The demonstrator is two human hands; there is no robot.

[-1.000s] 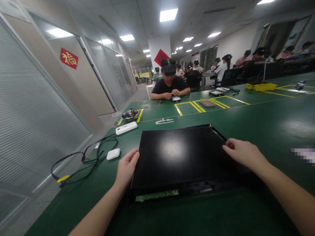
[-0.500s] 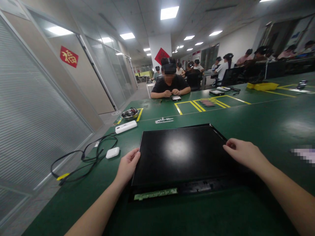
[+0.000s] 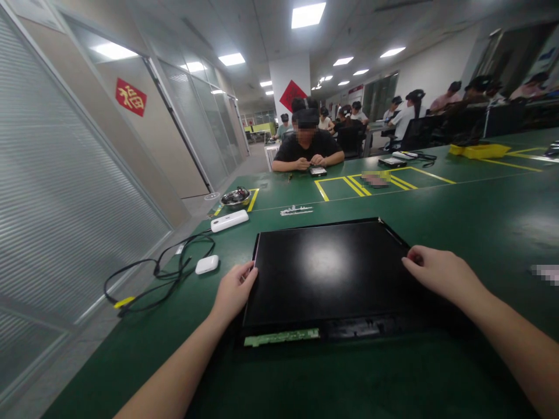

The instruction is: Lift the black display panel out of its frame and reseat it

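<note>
A black flat display panel [image 3: 301,279] lies on a dark frame [image 3: 395,234] in front of me, its glossy face up and reflecting a ceiling light. Along the near side of the frame runs a green circuit board strip [image 3: 282,337]. My left hand [image 3: 236,289] is closed on the panel's left edge, thumb on top and fingertips hidden beside it. At the opposite edge, my right hand [image 3: 434,269] pinches with thumb and curled fingers. Whether the fingers also touch the frame is hidden.
Left of the panel on the green table [image 3: 305,387] are a white case [image 3: 207,265], a white power bank [image 3: 229,221] and black cables [image 3: 168,279]. Beyond stand a metal bowl [image 3: 236,198] and small white strips [image 3: 297,210]. A person [image 3: 308,148] works opposite; a yellow tray [image 3: 478,152] sits far right.
The view has shifted slightly, moving everything a little to the right. The panel's near edge appears closer to the green strip, and more frame shows at its left. Both hands keep their hold.
</note>
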